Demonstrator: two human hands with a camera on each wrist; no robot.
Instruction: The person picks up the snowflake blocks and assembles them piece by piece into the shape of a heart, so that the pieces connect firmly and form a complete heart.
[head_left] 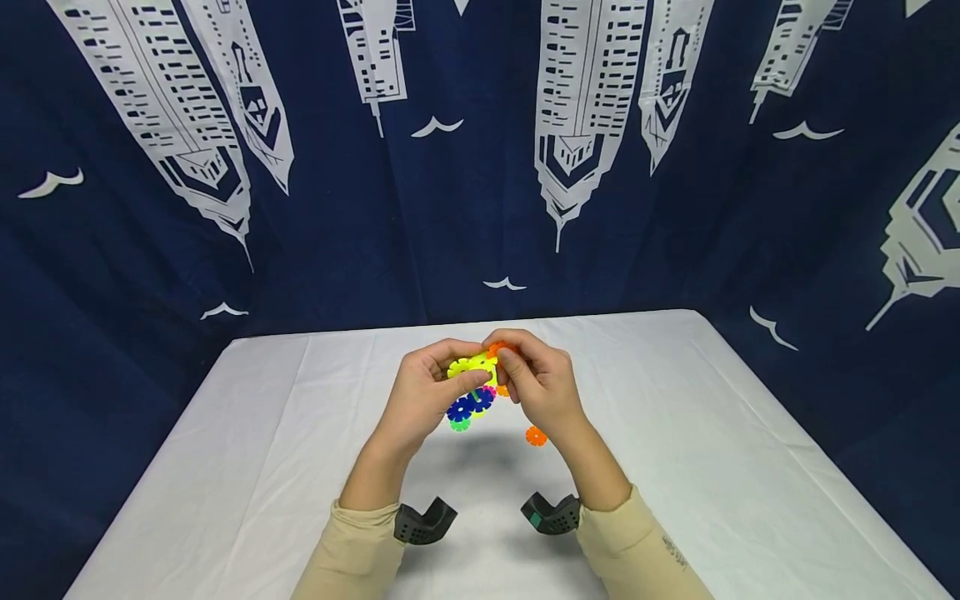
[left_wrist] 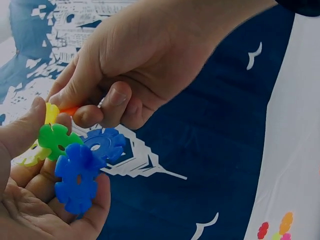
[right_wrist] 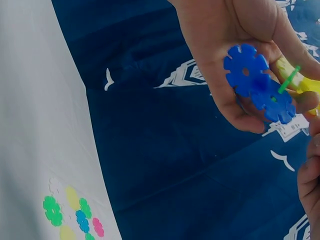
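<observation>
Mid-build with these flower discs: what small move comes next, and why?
Probably press the orange disc gently toward the yellow disc with the right grip, bracing with the left grip. The right pinches the orange beside the yellow, and the left supports the yellow with the green disc and blue discs; fingers hide whether any slots have engaged.
</observation>
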